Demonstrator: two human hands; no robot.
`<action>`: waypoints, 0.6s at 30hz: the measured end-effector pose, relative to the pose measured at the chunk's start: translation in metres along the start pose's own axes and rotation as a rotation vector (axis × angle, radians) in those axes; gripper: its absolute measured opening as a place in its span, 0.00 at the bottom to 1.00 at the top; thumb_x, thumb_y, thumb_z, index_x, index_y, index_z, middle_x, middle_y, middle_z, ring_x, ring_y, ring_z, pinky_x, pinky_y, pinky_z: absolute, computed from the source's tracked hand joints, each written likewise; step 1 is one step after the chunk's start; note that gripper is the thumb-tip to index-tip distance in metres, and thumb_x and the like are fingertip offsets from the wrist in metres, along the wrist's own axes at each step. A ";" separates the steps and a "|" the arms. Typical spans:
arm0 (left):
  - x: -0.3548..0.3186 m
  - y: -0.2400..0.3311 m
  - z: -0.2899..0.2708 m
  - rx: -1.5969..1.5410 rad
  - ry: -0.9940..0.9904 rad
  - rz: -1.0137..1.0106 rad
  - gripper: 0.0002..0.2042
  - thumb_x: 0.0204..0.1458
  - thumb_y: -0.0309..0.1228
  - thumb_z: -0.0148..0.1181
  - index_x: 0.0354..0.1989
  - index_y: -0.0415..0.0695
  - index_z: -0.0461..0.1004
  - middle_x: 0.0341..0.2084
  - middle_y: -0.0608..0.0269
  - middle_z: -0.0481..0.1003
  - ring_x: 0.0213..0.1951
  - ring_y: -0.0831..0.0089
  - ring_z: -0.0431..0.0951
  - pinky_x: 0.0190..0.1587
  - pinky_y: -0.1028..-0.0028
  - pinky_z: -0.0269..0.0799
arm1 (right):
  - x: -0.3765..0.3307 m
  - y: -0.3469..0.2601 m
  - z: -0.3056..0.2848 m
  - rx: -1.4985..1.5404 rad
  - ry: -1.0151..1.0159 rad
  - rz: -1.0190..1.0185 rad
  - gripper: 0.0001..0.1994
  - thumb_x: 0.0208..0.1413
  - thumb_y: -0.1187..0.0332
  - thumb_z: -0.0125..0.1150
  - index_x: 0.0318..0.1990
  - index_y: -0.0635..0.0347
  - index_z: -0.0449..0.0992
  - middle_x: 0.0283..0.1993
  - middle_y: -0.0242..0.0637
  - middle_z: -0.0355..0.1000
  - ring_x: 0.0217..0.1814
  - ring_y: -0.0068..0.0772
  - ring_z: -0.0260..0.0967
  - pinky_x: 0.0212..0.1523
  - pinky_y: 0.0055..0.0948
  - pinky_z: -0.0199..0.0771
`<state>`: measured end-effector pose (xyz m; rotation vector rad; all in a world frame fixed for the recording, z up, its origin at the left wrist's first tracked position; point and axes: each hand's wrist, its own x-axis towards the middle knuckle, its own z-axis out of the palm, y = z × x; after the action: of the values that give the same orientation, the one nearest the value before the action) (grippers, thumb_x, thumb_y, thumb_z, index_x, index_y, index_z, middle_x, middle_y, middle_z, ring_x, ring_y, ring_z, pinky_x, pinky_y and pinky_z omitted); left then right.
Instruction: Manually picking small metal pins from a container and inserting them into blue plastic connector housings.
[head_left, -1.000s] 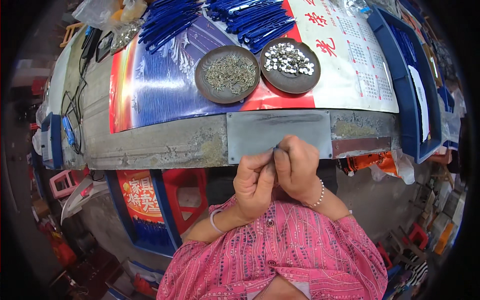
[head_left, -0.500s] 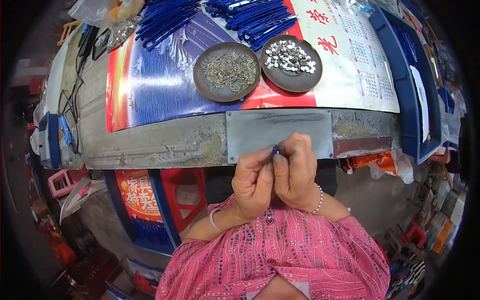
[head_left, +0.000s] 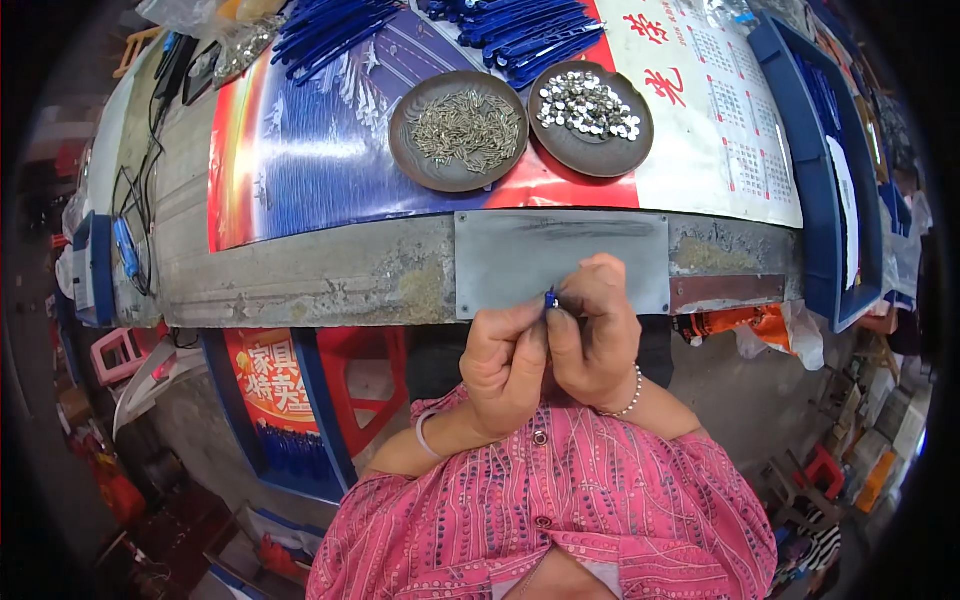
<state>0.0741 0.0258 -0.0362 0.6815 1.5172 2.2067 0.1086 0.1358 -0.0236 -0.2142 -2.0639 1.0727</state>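
My left hand [head_left: 503,362] and my right hand [head_left: 597,335] are pressed together close to my chest, below the table's front edge. Between their fingertips they pinch a small blue piece [head_left: 550,298], only its tip showing. On the table beyond stand two brown round dishes: the left dish [head_left: 415,160] holds several thin metal pins, the right dish [head_left: 585,160] holds several small shiny round parts. A grey metal plate [head_left: 560,255] is fixed to the table edge just above my hands.
Heaps of blue strips [head_left: 330,25] lie at the table's back. A colourful printed sheet [head_left: 310,150] covers the tabletop. A blue tray [head_left: 825,180] stands at the right. Cables [head_left: 130,200] trail at the left. A red stool [head_left: 360,380] is under the table.
My hands stay joined at the table edge; the blue piece's tip now shows between the fingertips, where a second ago it was hidden.
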 end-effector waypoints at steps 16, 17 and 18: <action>0.001 0.003 0.004 -0.059 -0.055 -0.044 0.12 0.59 0.20 0.43 0.51 0.38 0.58 0.33 0.61 0.69 0.25 0.84 0.64 0.27 0.84 0.61 | 0.011 -0.006 -0.020 0.593 -0.160 0.657 0.07 0.54 0.72 0.54 0.34 0.67 0.67 0.26 0.40 0.65 0.22 0.28 0.62 0.25 0.22 0.63; 0.002 0.007 0.004 -0.111 -0.048 -0.070 0.13 0.59 0.20 0.43 0.52 0.38 0.58 0.36 0.60 0.69 0.29 0.83 0.66 0.31 0.83 0.63 | 0.011 -0.004 -0.018 0.428 -0.189 0.468 0.08 0.53 0.71 0.56 0.33 0.67 0.67 0.25 0.39 0.65 0.21 0.30 0.61 0.24 0.23 0.62; 0.003 0.009 0.004 -0.162 -0.042 -0.096 0.14 0.59 0.21 0.43 0.53 0.37 0.57 0.39 0.59 0.70 0.32 0.82 0.69 0.35 0.83 0.65 | 0.011 -0.002 -0.016 0.265 -0.213 0.277 0.09 0.52 0.70 0.58 0.32 0.66 0.67 0.23 0.39 0.64 0.21 0.31 0.61 0.23 0.25 0.62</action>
<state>0.0738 0.0275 -0.0265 0.5871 1.3057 2.1998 0.1126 0.1492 -0.0107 -0.2668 -2.0904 1.5848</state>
